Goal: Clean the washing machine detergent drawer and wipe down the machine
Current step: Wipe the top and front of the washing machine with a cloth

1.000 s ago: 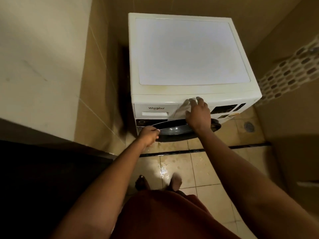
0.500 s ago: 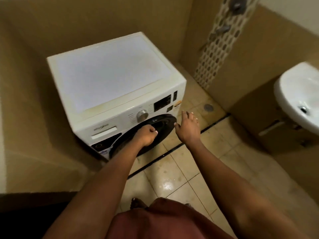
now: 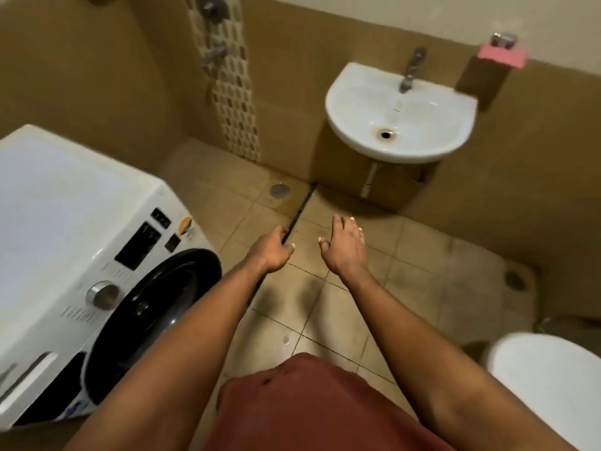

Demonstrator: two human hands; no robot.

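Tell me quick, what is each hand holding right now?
Left hand: open, loosely curled, holding nothing.
Right hand: open, fingers spread, holding nothing.

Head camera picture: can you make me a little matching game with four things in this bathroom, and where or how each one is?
Things
1. washing machine
2. sink
3. block on the wall holder
4. left hand and right hand

Descriptions
A. pink
B. empty, over the floor tiles
C. at the left, with a black round door
D. on the far wall, under a tap

Pairs: 1-C, 2-D, 3-A, 4-B
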